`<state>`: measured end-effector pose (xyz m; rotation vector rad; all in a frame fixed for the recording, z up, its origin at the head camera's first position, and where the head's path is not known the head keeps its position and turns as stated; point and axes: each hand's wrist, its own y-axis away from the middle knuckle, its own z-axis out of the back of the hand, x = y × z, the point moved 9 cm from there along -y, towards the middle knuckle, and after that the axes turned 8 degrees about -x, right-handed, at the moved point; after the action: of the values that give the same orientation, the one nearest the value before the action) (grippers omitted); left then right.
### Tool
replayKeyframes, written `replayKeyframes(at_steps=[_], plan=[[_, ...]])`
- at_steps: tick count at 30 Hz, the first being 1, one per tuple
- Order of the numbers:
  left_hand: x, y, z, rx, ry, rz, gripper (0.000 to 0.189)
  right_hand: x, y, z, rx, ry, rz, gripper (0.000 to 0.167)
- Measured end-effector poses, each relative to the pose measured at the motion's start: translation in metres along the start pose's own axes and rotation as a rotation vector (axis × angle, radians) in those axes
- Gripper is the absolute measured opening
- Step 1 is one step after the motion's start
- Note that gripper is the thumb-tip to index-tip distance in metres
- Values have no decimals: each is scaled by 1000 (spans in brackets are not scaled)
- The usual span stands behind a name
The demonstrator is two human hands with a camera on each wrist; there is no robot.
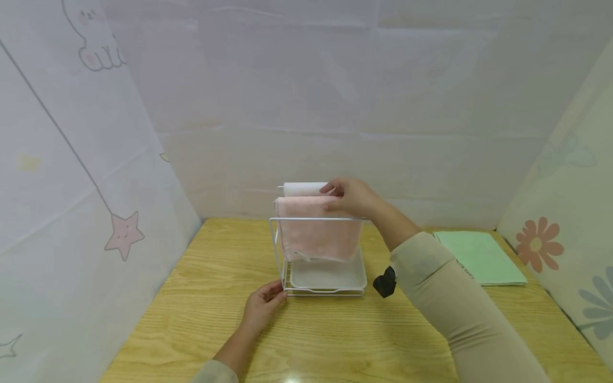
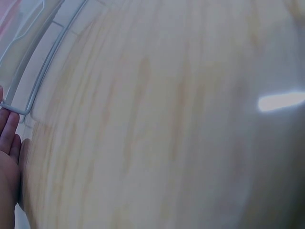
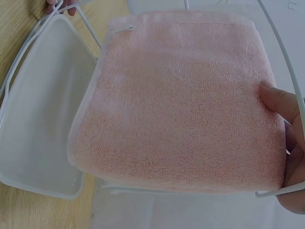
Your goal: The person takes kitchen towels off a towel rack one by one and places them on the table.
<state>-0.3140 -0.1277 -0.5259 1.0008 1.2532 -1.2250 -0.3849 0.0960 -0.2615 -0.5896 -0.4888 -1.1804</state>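
Observation:
A pink towel hangs folded over a bar of a white wire rack. At the towel's top edge, my right hand pinches it, with the thumb on the terry face and the other fingers behind. Behind the pink towel, a white cloth hangs on the rack's rear bar. My left hand holds the rack's lower front left corner between thumb and fingers; the left wrist view shows only part of this grip. A shallow white tray lies in the rack's base under the towel.
A folded light green cloth lies on the wooden table at the right. Beside the right sleeve shows a small black object. Printed sheets hang at the back and both sides of the table.

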Motion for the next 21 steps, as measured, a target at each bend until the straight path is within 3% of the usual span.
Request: replayKeyframes(at_steps=[21], plan=[[3, -2, 0, -7, 6, -24, 36, -8, 2, 7, -37, -126, -66, 38]])
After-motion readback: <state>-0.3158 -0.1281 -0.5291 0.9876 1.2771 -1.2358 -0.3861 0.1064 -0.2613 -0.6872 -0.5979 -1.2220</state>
